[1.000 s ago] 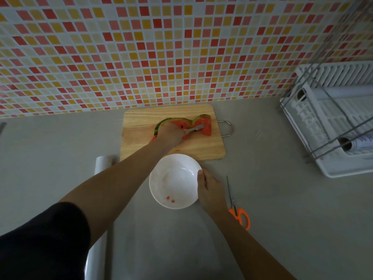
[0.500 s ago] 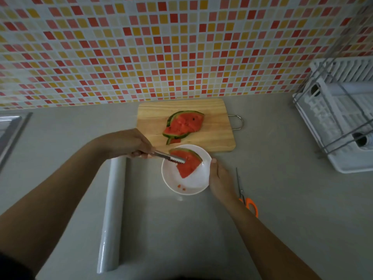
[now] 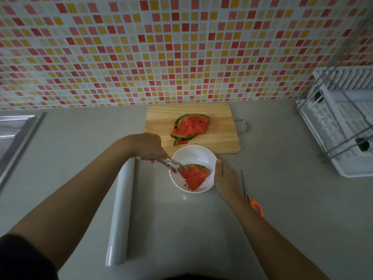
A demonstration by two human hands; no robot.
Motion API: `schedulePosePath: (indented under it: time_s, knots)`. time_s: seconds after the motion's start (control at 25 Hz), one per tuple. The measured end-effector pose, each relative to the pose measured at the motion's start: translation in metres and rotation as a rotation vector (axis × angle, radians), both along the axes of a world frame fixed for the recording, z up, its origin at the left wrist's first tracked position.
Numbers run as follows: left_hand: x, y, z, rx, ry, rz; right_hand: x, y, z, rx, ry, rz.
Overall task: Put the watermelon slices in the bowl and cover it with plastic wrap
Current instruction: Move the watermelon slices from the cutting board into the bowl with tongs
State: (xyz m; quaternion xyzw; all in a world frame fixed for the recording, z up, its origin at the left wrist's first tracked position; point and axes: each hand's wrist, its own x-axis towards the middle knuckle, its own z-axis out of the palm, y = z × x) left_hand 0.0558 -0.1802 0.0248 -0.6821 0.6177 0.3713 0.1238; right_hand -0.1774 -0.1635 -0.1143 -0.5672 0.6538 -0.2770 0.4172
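Observation:
A white bowl (image 3: pixel 193 154) stands on the grey counter just in front of a wooden cutting board (image 3: pixel 220 138). One watermelon slice (image 3: pixel 194 176) lies inside the bowl. My left hand (image 3: pixel 150 147) grips metal tongs (image 3: pixel 173 165) whose tips touch that slice at its left corner. My right hand (image 3: pixel 225 178) holds the bowl's right rim. More watermelon slices (image 3: pixel 190 127) lie stacked on the board. A roll of plastic wrap (image 3: pixel 120 215) lies lengthwise to the left of the bowl.
Orange-handled scissors (image 3: pixel 251 196) lie right of my right hand. A white dish rack (image 3: pixel 343 122) with rolls in it stands at the far right. A metal sink edge (image 3: pixel 18 134) shows at the left. A mosaic tile wall runs behind the board.
My left hand carried one slice with the tongs from the board into the bowl, and the slice now lies lower in it. My right hand stayed on the rim.

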Motion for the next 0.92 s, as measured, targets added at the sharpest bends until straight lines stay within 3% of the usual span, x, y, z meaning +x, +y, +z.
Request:
schedulePosePath:
  time_s: [0.16, 0.28, 0.4, 0.6, 0.92]
  knots:
    - [0.016, -0.004, 0.020, -0.148, 0.041, 0.072, 0.000, 0.000, 0.004, -0.009, 0.001, 0.006]
    - [0.026, -0.021, 0.007, -0.308, 0.234, 0.413, 0.000, 0.001, 0.004, -0.018, -0.011, 0.017]
    - [0.028, -0.039, -0.017, -0.318, 0.365, 0.662, -0.001, 0.000, 0.003, -0.006, -0.002, 0.019]
    - [0.025, -0.065, -0.041, -0.281, 0.467, 0.720, -0.002, -0.002, -0.001, -0.016, 0.014, 0.026]
    - [0.032, -0.082, -0.045, -0.300, 0.324, 0.706, -0.001, -0.002, -0.006, 0.001, 0.020, 0.023]
